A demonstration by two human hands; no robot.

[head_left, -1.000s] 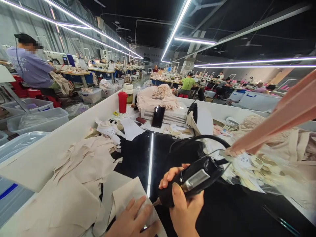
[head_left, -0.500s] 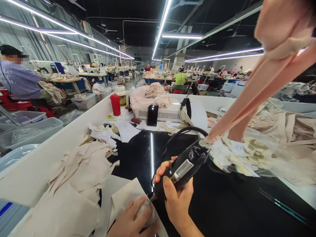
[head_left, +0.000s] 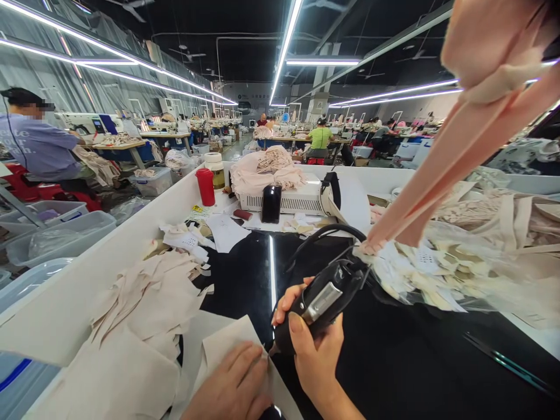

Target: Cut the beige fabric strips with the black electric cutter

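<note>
Your left hand (head_left: 234, 388) has flattened since half a second ago. Its fingers now lie together, pressed on the beige fabric piece (head_left: 223, 347), which sits at the near edge of the black worktop (head_left: 394, 361). Your right hand (head_left: 312, 356) is wrapped tight around the black corded cutter (head_left: 321, 300), thumb on top. The tool's tip touches the fabric just beside your left fingertips. A heap of beige offcuts (head_left: 149, 291) lies to the left, and a clear bag of trims (head_left: 437, 268) lies to the right, beyond the cutter.

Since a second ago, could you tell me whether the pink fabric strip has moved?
Yes. The pink fabric strip now hangs steeper, its lower end shifted left over the clear bag of offcuts, toward the black handheld tool.
</note>
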